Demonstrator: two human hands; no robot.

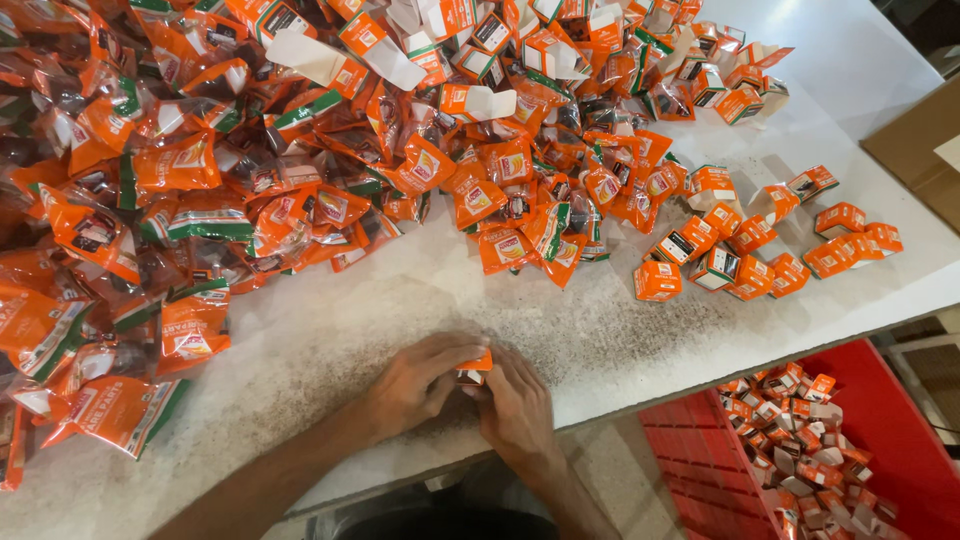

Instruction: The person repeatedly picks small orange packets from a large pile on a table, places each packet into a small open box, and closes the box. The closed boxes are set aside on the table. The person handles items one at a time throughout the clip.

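Observation:
My left hand (420, 382) and my right hand (515, 405) meet at the front edge of a white table (330, 330). Together they pinch a small orange box (475, 366), with fingers of both hands wrapped around it. A large heap of orange and green plastic packets (200, 190) covers the table's left and far side. Several small closed orange boxes (745, 255) lie in a loose group to the right of my hands.
Open, unfolded orange and white boxes (480, 100) are piled at the far middle. A red plastic crate (800, 460) with several small orange boxes stands on the floor at lower right. A brown cardboard sheet (915, 150) lies at the right edge.

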